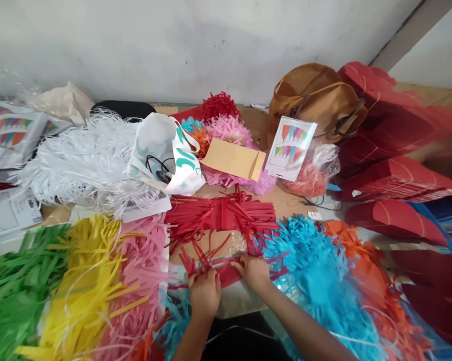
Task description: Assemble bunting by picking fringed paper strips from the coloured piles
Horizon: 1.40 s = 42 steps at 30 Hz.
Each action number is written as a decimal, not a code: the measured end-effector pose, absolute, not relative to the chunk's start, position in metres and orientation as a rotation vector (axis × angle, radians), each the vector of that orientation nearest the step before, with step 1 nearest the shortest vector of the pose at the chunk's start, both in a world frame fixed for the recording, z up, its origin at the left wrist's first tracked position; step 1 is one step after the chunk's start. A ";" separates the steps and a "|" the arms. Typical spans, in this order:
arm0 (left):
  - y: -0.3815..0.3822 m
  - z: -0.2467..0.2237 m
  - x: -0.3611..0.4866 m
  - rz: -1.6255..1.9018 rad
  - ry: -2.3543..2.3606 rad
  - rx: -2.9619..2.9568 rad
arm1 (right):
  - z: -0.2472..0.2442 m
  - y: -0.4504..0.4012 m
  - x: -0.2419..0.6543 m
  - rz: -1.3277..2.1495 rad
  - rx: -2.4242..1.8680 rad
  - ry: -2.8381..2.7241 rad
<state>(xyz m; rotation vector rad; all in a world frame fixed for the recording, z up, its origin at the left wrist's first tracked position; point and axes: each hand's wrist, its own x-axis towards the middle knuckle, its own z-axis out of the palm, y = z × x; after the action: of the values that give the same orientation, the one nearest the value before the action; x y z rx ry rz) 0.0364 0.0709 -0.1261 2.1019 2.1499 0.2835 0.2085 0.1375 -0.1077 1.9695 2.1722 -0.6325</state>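
Close to my body, a red fringed paper sheet [228, 275] lies at the table's near edge, its cut strips sticking out on both sides. My left hand [204, 293] is closed on its left part, fingers curled over the strips. With thumb and fingers, my right hand [254, 273] pinches the upper right part of the same sheet. Just beyond both hands rests a stack of red fringed paper [222, 213] with a plain middle band. To the right is blue fringed paper [304, 260]; pink fringed paper [145, 255] lies to the left.
Green [23, 281] and yellow fringed paper [86, 281] lie at left, white fringed paper [83, 155] behind. A white bag [154, 150], tan envelope [233, 158], printed card [290, 148] and brown bag [312, 100] stand farther back. Red paper stacks [399, 178] and orange fringe [365, 265] are right.
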 end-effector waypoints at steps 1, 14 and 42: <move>0.071 -0.126 0.037 0.290 2.153 2.108 | -0.107 0.138 0.209 -0.646 1.962 2.184; 0.072 -0.115 0.037 0.207 1.976 2.304 | -0.113 0.126 0.217 -0.423 2.149 2.307; 0.065 -0.098 0.026 0.490 1.860 2.183 | -0.124 0.126 0.236 -0.653 1.439 2.988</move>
<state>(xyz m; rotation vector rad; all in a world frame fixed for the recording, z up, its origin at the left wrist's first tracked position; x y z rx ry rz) 0.0264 0.0654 -0.0982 2.1835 1.8603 0.4900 0.2362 0.1257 -0.1244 1.4391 2.9878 -0.6526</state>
